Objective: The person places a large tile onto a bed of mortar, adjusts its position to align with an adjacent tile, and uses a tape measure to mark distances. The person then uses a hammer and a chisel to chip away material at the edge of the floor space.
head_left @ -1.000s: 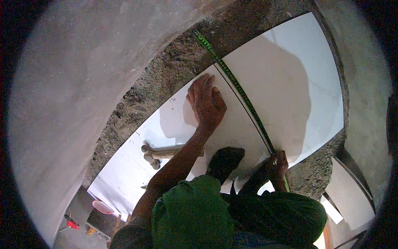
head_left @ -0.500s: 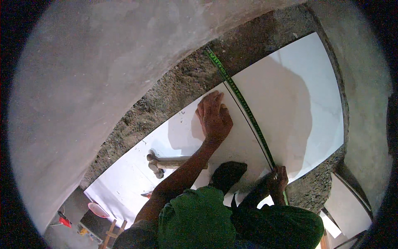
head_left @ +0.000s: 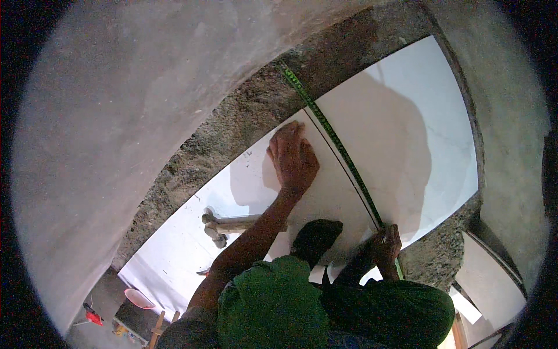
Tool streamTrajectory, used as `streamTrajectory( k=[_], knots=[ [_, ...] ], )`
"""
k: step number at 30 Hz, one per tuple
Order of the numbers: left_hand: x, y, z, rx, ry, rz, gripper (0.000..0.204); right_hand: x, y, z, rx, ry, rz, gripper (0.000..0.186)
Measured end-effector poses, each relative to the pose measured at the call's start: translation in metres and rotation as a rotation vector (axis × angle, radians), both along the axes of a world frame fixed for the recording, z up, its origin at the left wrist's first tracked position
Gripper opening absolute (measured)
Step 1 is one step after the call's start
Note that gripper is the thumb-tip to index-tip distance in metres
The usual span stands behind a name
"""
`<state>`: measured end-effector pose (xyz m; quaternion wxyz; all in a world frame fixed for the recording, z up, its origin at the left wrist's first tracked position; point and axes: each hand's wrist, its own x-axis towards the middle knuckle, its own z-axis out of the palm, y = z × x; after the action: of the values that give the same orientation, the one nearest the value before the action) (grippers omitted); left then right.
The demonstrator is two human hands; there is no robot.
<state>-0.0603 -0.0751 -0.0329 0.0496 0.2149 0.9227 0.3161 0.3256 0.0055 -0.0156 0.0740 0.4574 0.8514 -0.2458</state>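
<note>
A green tape measure (head_left: 334,139) is stretched across white tiles, alongside the dark joint between the left tile (head_left: 250,163) and the right tile (head_left: 430,93). Its far end crosses a strip of rough mortar to the wall's foot. At the near end my right hand (head_left: 388,247) is closed around the tape, next to my knee. My left hand (head_left: 293,160) leans on the left tile near its far corner, fingers bent and holding nothing. By my left forearm a hammer (head_left: 216,227) lies on the tile, its wooden handle partly hidden behind the arm.
A bare plastered wall (head_left: 145,87) runs along the far left, with rough mortar (head_left: 197,145) between it and the tiles. My dark shoe (head_left: 317,239) is on the tile. Another pale tile (head_left: 494,279) leans at the right. A pink-rimmed bowl (head_left: 139,298) sits at the lower left.
The view has shifted slightly, so everything appears a little further left and up. Both hands keep their places on the tile and tape.
</note>
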Motion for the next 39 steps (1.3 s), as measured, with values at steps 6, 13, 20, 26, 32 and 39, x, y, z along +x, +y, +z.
streamTrajectory(
  k=[6,13,20,26,32,39],
  knots=[
    [0.002,-0.006,-0.019,0.014,0.084,-0.057,0.04,0.022,0.023,0.001,0.281,0.157,-0.001,0.02],
    [-0.055,-0.006,-0.071,-0.087,0.476,-0.361,0.034,0.08,0.074,0.047,0.139,-0.06,-0.342,0.035],
    [-0.151,0.028,-0.1,-0.354,0.565,-0.728,0.035,0.172,0.082,-0.007,0.14,-0.077,-0.542,0.031],
    [-0.187,0.045,-0.109,-0.504,0.557,-1.027,0.032,0.155,0.071,-0.029,-0.124,0.071,-1.341,0.033],
    [-0.181,0.075,-0.082,-0.289,0.563,-1.148,0.032,0.127,0.071,0.014,-0.51,0.351,-0.916,0.041],
    [-0.154,0.067,-0.037,-0.184,-0.472,-0.529,0.029,0.126,0.065,0.01,-0.258,0.224,-0.919,0.047]
  ],
)
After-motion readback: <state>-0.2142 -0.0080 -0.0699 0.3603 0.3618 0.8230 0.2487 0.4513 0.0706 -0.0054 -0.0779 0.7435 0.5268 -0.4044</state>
